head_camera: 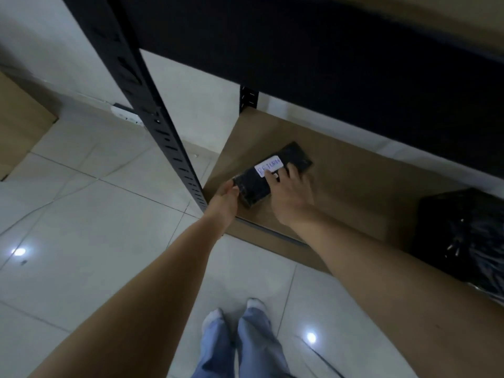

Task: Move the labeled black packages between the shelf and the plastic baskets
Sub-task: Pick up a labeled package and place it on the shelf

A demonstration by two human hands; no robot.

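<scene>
Holding the labeled black package (268, 174) flat on the low shelf board (354, 186), the left hand (227, 193) grips its near end while right hand (289, 186) fingers press its label; lifting level with both hands should keep it from slipping.

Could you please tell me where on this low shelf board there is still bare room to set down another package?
The brown shelf board is bare between the labelled black rectangular package and the crinkled black plastic bag at its right end, and also behind the package toward the wall. The board's left front corner is crowded: the left hand and right hand are both on the package there.
</scene>
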